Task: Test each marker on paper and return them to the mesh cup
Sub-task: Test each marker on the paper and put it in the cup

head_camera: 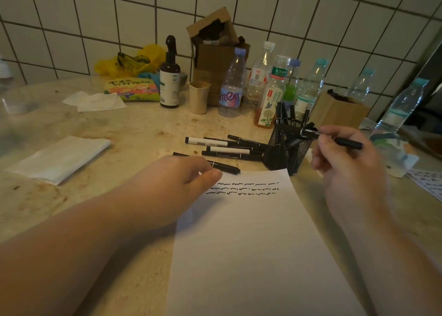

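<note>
Paper [258, 244] nearest, pinned flat by left hand [177, 179], fingers loosely curled. Right hand [344, 162] fingers pinch black marker [334, 140] at mesh cup [287, 150] rim.

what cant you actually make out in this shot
All in the head view:
- Left hand covers the paper's top left corner, so any marks there are hidden, and its fingertips too.
- Right hand is motion-blurred; whether its marker is capped is unclear.
- How many markers stand in the mesh cup: dark, overlapping, mesh hides them.
- The second marked sheet is cut off by the right edge.
</note>
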The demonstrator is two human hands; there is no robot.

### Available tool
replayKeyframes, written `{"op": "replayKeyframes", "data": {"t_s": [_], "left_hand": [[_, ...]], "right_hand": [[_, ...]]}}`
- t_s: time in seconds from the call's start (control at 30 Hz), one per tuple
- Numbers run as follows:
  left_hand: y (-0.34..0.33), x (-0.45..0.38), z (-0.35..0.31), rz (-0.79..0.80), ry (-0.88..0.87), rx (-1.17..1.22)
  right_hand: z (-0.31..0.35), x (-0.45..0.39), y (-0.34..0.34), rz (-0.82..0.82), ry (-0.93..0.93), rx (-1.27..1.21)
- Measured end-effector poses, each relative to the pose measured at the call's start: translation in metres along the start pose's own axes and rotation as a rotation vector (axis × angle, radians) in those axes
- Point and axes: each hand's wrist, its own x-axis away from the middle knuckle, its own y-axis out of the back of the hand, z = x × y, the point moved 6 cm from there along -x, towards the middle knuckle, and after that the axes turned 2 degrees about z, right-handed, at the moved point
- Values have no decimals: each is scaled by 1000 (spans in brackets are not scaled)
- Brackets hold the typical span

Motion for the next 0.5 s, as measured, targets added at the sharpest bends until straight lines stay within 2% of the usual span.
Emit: {"op": "replayKeyframes", "data": {"t_s": [0.17,0.3,0.5], "left_hand": [[-3,2,-3,46,-19,-31],[-3,2,-3,30,-21,-58],[-5,-1,-4,40,-28,-71]], "right_hand": [[3,-2,11,-198,120,311],[-5,-11,14,-208,67,400],[-12,-19,-4,-15,-70,17]]}}
